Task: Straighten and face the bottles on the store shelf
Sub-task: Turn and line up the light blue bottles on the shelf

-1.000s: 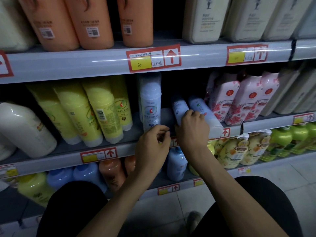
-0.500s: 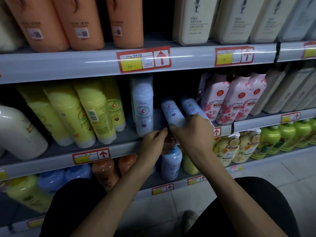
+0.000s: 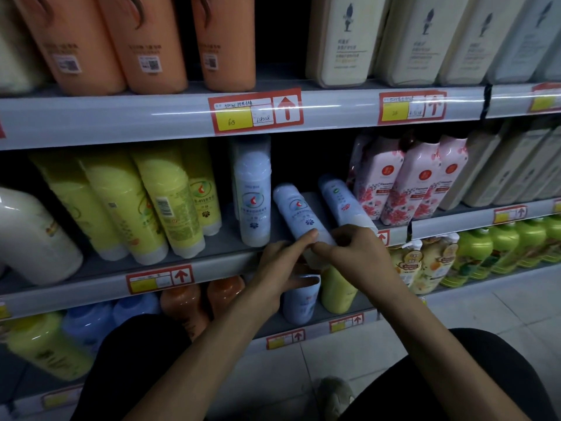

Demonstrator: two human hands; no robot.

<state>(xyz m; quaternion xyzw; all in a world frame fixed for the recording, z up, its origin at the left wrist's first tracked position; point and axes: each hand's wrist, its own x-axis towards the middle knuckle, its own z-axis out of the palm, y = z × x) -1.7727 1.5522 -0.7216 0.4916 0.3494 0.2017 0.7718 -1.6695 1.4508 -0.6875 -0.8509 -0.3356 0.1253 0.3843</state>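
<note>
Currently: middle shelf [image 3: 91, 278], blue-bottle section.

Item in hand: tilted blue bottle [image 3: 299, 214]. It is pale, with the label facing out. The top leans back and to the left, and the cap end sits at the shelf's front lip.

Left grip [image 3: 282, 262]: thumb laid on the bottle's lower face and fingers reaching beneath the cap end, so it holds the bottle from the left.

Right grip [image 3: 355, 253]: fingers curled, pinching the same lower end from the right.

Neighbours:
- Upright blue bottle [image 3: 252, 192], just to the left, standing and faced.
- Second leaning bottle [image 3: 343, 202], just to the right, tipped the same way, with its lower end hidden behind the right grip.
- Yellow bottles [image 3: 158, 202] further left and pink bottles [image 3: 403, 183] further right, both untouched.

Step, as judged: standing the tilted bottle up, part-way through the blue row.

Next move calls for: swinging its top forward until vertical and seating the cap flat beside the upright one. The label should stay outward, and the right-hand neighbour should not be knocked. That one then wants the same treatment.
</note>
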